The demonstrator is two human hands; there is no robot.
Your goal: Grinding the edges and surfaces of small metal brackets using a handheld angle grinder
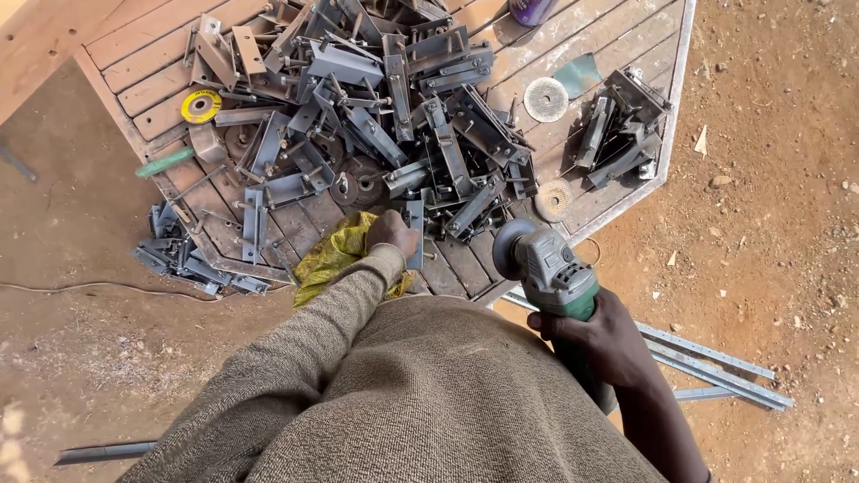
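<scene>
My right hand (601, 340) grips the heavy green-and-grey angle grinder (550, 268) by its body; my left hand (392, 234) pinches a stiff, sharp-edged grey steel bracket (414, 231) on the wooden bench (617, 36), probably best held by its flat side.

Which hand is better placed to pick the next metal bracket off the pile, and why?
Left. The left hand already rests on a grey metal bracket at the pile's near edge, over a yellow cloth. The right hand is full, its grip closed round the green angle grinder, held off the wooden table.
</scene>
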